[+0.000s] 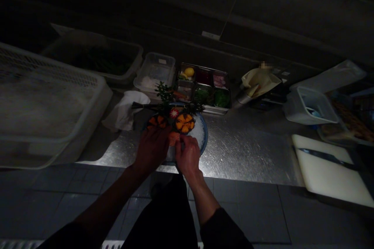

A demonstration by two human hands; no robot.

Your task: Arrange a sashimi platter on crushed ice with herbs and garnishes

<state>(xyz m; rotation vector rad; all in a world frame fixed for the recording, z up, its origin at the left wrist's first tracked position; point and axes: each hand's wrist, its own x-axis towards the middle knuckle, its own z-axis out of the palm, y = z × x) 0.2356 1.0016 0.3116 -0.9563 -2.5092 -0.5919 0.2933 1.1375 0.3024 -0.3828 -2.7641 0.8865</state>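
Leftward stands a white crate point(84, 140). The left hand point(154, 146) partly covers a dark-rimmed cup point(155, 121), its grip impossible to tell; beside it, on the blue-rimmed plate point(206, 140), an orange piece point(173, 138) is pinched by the right hand point(188, 156). Far right, a knife point(320, 155) lies on a board point(324, 179).

Left hand point(153, 146) and right hand point(188, 155) are bare, as are both forearms up to the sleeves. Left sleeve point(68, 237) is black or near-black; its edge blends into shadow. Right sleeve point(223, 229) is likewise black and plain in appearance, its cuff clearly defined partway along the forearm. Lower garment point(163, 221) is solid black, narrowing towards the counter side; whether apron or trousers cannot be determined. Fabric texture and stitching are indistinct in low light.
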